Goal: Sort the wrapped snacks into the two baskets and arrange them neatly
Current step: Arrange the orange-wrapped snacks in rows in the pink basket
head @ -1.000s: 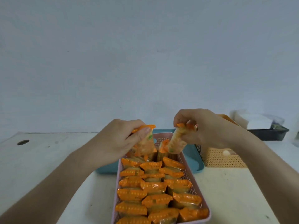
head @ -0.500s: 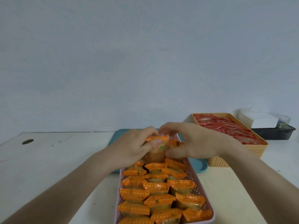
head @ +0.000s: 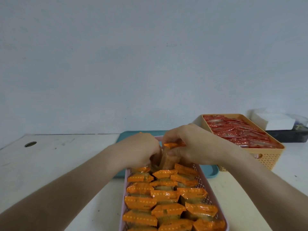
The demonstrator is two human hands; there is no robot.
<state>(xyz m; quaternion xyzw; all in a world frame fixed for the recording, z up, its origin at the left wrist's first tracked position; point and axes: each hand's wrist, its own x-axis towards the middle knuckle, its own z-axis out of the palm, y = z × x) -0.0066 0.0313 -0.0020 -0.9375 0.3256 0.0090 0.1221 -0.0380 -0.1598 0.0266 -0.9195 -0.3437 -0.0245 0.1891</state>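
A pink basket runs from the middle of the table toward me, packed with rows of orange wrapped snacks. Both hands meet over its far end. My right hand pinches an upright orange snack by its top edge. My left hand has its fingers curled down among the snacks beside that one, with an orange wrapper edge showing above its knuckles; what the fingers hold is hidden. At the right stands an orange basket filled with red wrapped snacks.
A teal tray lies under the far end of the pink basket. A dark tray with a white box sits at the far right by the wall. The white table has a round hole at the left.
Both hands came down from above the basket and closer together at its far end, lowering their orange snacks into it. The view shifted, revealing the orange basket of red snacks.
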